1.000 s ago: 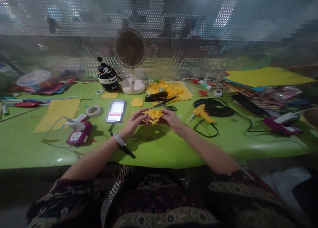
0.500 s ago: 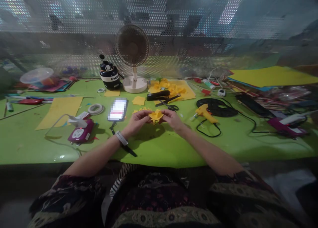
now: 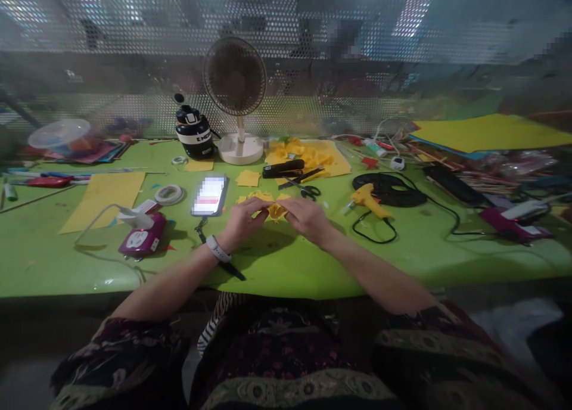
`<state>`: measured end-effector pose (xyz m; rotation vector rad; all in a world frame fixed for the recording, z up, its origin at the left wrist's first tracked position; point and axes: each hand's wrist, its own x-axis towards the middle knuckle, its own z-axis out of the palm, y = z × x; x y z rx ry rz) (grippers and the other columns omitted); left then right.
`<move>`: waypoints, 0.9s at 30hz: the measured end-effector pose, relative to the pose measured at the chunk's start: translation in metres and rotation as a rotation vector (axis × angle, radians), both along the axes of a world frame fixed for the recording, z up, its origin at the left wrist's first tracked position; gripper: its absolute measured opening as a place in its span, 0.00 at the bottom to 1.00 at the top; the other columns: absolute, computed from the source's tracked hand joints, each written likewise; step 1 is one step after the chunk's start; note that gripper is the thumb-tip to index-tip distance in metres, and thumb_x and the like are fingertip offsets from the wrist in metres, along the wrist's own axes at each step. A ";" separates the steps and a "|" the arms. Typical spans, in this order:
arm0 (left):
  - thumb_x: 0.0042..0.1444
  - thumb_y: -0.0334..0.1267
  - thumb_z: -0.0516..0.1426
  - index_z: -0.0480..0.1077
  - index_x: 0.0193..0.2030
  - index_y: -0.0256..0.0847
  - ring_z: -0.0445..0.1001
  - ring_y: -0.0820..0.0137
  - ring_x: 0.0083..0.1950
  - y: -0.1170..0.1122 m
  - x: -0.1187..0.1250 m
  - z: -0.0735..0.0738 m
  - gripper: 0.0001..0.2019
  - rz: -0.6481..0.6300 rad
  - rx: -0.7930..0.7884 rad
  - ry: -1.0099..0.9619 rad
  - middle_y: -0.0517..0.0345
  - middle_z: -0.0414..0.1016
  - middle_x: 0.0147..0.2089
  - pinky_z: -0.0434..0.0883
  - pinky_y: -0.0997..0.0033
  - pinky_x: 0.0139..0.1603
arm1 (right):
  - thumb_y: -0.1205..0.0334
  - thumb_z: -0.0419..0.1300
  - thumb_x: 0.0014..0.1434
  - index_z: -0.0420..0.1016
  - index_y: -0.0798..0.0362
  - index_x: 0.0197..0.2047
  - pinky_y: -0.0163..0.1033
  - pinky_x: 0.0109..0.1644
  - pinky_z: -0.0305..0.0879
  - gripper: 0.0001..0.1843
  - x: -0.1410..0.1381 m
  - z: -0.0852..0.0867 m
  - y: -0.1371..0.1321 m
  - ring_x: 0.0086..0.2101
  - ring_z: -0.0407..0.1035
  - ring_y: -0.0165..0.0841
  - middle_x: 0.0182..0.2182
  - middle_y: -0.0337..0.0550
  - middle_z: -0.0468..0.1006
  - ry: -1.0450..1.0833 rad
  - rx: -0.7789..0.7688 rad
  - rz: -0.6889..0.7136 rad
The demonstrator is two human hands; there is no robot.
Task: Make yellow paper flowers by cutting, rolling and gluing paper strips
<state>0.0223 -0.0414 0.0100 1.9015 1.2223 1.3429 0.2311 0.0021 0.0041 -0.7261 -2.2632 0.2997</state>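
Between my hands is a yellow paper flower (image 3: 277,211), held above the green tabletop. My left hand (image 3: 247,219) pinches its left side, a pale watch on the wrist. The fingers of my right hand (image 3: 308,218) close on its right side and hide part of it. Just behind my left fingers lie yellow fringed paper pieces (image 3: 255,196). Scissors (image 3: 308,190) and a black stapler (image 3: 283,168) lie beyond my hands. Left of my left hand is a phone (image 3: 208,195) with a lit screen.
A yellow glue gun (image 3: 370,200) and its cord lie to the right, by a black coil (image 3: 402,190). A fan (image 3: 241,149) and a dark bottle (image 3: 195,137) stand at the back. Purple power strips (image 3: 143,237) sit at both sides. More yellow paper flowers (image 3: 313,155) lie on a yellow sheet.
My right hand has turned and its fingers now reach further over the flower. The flower has tilted, so less of its flat yellow top shows. The view has shifted slightly.
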 end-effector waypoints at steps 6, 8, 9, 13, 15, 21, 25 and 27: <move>0.57 0.33 0.58 0.80 0.42 0.41 0.77 0.66 0.38 0.001 0.001 -0.004 0.09 0.052 0.160 0.181 0.51 0.81 0.39 0.74 0.66 0.41 | 0.69 0.54 0.64 0.78 0.53 0.47 0.47 0.45 0.72 0.13 -0.005 -0.001 -0.005 0.40 0.75 0.42 0.39 0.50 0.82 -0.085 0.188 -0.070; 0.59 0.33 0.56 0.79 0.42 0.39 0.78 0.67 0.37 0.002 0.001 -0.008 0.10 0.076 0.237 0.238 0.51 0.82 0.39 0.75 0.67 0.38 | 0.70 0.53 0.64 0.77 0.55 0.47 0.44 0.42 0.72 0.13 -0.007 -0.003 -0.007 0.38 0.76 0.40 0.38 0.50 0.82 -0.085 0.214 -0.102; 0.60 0.33 0.56 0.78 0.42 0.38 0.78 0.67 0.36 0.002 0.000 -0.009 0.10 0.089 0.268 0.272 0.50 0.82 0.39 0.75 0.68 0.37 | 0.71 0.52 0.64 0.76 0.56 0.47 0.42 0.41 0.72 0.13 -0.007 -0.004 -0.007 0.37 0.76 0.39 0.38 0.50 0.82 -0.085 0.214 -0.120; 0.62 0.35 0.55 0.78 0.44 0.39 0.80 0.68 0.36 0.001 0.001 -0.012 0.10 0.155 0.297 0.421 0.50 0.83 0.40 0.74 0.71 0.35 | 0.71 0.53 0.64 0.76 0.56 0.47 0.38 0.38 0.70 0.13 -0.012 -0.007 -0.011 0.36 0.77 0.37 0.40 0.51 0.83 -0.097 0.135 -0.171; 0.63 0.37 0.54 0.78 0.46 0.40 0.79 0.68 0.33 -0.001 0.002 -0.012 0.11 0.189 0.280 0.485 0.50 0.84 0.40 0.72 0.72 0.33 | 0.70 0.53 0.65 0.76 0.56 0.48 0.37 0.38 0.69 0.12 -0.014 -0.007 -0.013 0.35 0.77 0.36 0.40 0.50 0.83 -0.094 0.078 -0.182; 0.66 0.39 0.52 0.77 0.50 0.39 0.75 0.70 0.27 -0.006 0.009 -0.013 0.14 0.192 0.197 0.502 0.50 0.83 0.37 0.66 0.73 0.28 | 0.70 0.51 0.65 0.75 0.57 0.47 0.37 0.38 0.66 0.13 -0.018 -0.005 -0.015 0.33 0.75 0.36 0.35 0.50 0.82 -0.067 -0.073 -0.207; 0.67 0.38 0.50 0.75 0.55 0.38 0.73 0.71 0.25 -0.009 0.013 -0.014 0.17 0.178 0.109 0.503 0.49 0.83 0.38 0.66 0.73 0.27 | 0.70 0.49 0.65 0.74 0.57 0.43 0.37 0.36 0.64 0.12 -0.021 -0.004 -0.017 0.31 0.72 0.35 0.33 0.49 0.80 -0.093 -0.122 -0.177; 0.68 0.38 0.49 0.72 0.58 0.37 0.73 0.71 0.25 -0.011 0.013 -0.014 0.18 0.141 0.047 0.509 0.47 0.83 0.39 0.67 0.72 0.27 | 0.70 0.48 0.65 0.73 0.58 0.43 0.38 0.36 0.64 0.12 -0.022 -0.003 -0.021 0.31 0.72 0.35 0.34 0.51 0.80 -0.106 -0.162 -0.142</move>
